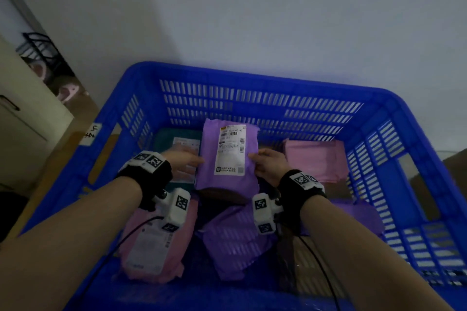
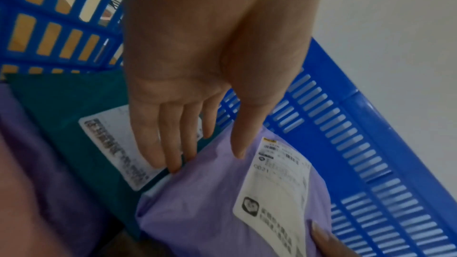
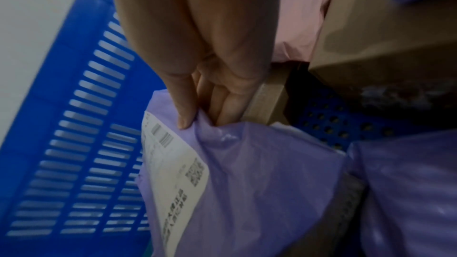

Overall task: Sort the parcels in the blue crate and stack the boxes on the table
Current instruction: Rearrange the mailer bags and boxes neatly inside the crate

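A purple parcel (image 1: 225, 182) with a white label stands tilted in the middle of the blue crate (image 1: 252, 76), held between both hands. My left hand (image 1: 189, 160) touches its left edge with straight fingers (image 2: 173, 153) and the thumb on its face. My right hand (image 1: 262, 161) pinches the right edge, thumb on top and fingers curled underneath, as the right wrist view shows (image 3: 200, 122). A brown box (image 1: 222, 195) lies just below the parcel (image 2: 197, 212). Another cardboard box (image 3: 383, 36) sits to the right of my right hand.
A teal parcel (image 1: 164, 141) lies behind my left hand. Pink parcels lie at back right (image 1: 316, 159) and front left (image 1: 151, 240). Purple parcels lie at front middle (image 1: 235, 240) and right (image 1: 353, 214). The slotted crate walls (image 2: 358, 124) surround everything.
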A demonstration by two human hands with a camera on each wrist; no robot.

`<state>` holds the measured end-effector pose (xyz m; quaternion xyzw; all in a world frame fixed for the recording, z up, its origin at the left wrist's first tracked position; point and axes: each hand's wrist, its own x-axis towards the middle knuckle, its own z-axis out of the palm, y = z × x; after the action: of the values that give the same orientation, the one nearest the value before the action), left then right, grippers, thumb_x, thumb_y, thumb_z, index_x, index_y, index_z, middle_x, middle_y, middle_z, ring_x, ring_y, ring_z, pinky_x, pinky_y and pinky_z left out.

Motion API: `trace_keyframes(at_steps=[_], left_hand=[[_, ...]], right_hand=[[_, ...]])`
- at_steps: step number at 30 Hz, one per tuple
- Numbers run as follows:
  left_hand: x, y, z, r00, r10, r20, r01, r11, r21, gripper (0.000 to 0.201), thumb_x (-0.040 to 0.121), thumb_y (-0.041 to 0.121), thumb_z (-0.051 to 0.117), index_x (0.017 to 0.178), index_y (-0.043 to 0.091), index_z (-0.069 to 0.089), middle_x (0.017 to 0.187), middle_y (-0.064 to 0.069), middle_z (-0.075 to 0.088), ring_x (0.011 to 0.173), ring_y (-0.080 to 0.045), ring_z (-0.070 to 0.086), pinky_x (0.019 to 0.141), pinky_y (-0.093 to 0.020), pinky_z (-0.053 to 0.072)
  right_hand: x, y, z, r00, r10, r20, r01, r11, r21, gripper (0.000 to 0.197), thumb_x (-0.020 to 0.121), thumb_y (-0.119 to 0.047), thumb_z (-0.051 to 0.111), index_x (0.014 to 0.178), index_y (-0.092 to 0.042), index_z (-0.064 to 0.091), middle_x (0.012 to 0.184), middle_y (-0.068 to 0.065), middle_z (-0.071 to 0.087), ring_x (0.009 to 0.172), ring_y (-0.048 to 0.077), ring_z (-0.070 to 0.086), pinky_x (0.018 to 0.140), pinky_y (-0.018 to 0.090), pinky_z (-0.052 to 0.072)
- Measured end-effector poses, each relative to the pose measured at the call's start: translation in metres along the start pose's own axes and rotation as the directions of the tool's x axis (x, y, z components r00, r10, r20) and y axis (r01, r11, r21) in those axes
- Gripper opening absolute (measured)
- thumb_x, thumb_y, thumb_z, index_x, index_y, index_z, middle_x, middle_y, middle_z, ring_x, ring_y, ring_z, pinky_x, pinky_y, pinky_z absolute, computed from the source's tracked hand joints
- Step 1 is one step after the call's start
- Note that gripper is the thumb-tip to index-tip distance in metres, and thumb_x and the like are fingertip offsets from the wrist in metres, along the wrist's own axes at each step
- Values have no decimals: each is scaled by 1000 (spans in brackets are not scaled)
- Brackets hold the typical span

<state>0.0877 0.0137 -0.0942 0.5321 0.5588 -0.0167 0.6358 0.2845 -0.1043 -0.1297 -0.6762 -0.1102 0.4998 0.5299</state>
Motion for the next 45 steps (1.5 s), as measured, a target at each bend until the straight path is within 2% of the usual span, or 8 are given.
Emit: trace_keyframes(at_steps=[14,20,23,26,31,35,39,45], left_hand=[[34,-11,17,936,143,-323,-63,967,246,30,73,-5,68,103,-3,69,106,-16,69,101,-30,65,91,-37,54],[13,-3,17,913,181,-365,-120,975,185,28,81,4,61,57,16,51,73,-16,60,80,-27,61,82,-42,55],[-2,-5,27,948,113,-296,-90,992,93,19,79,10,58,61,12,50,74,-18,59,67,-27,60,69,-42,56],[-12,-16,44,988,-101,-116,107,993,43,13,88,9,53,75,8,50,68,-10,55,51,-22,55,50,-25,49],[-7,-49,67,851,-462,249,407,880,244,25,96,25,43,80,6,47,82,-14,50,73,-26,51,89,-39,44],[0,-69,80,767,-586,260,460,786,413,38,97,32,37,116,-1,42,118,-21,49,107,-35,50,105,-43,35],[7,-86,80,680,-689,251,496,684,535,67,97,38,33,143,-10,26,147,-29,33,131,-40,39,115,-46,26],[8,-101,90,651,-735,187,663,671,332,67,100,25,41,147,-10,9,145,-35,29,136,-45,32,103,-49,33]], right_hand=[[31,7,14,997,48,-58,-61,962,-267,23,80,0,68,63,-13,59,68,13,57,63,22,53,60,35,47],[3,-11,-5,986,166,-21,-163,932,-325,22,93,-16,55,70,-14,54,72,4,56,64,13,51,69,27,43],[-7,-9,-23,947,320,-22,-301,864,-402,31,99,-21,37,72,-12,49,75,4,51,72,17,49,88,34,38],[-11,5,-34,933,355,-65,-339,804,-488,28,98,-13,34,72,-13,45,73,6,47,64,19,47,70,32,41],[-27,23,-27,910,413,7,-256,578,-775,31,96,-4,35,68,-12,44,93,19,53,90,29,55,73,27,45],[-35,24,-10,937,345,56,-62,324,-944,35,99,-3,32,128,6,50,138,19,49,127,31,48,101,33,36],[-34,31,-10,906,411,102,69,94,-993,37,99,-3,33,133,4,46,140,16,47,129,30,46,101,30,35],[-22,36,-6,868,480,128,140,11,-990,52,97,-31,35,133,6,46,141,18,47,129,29,47,96,22,39]])
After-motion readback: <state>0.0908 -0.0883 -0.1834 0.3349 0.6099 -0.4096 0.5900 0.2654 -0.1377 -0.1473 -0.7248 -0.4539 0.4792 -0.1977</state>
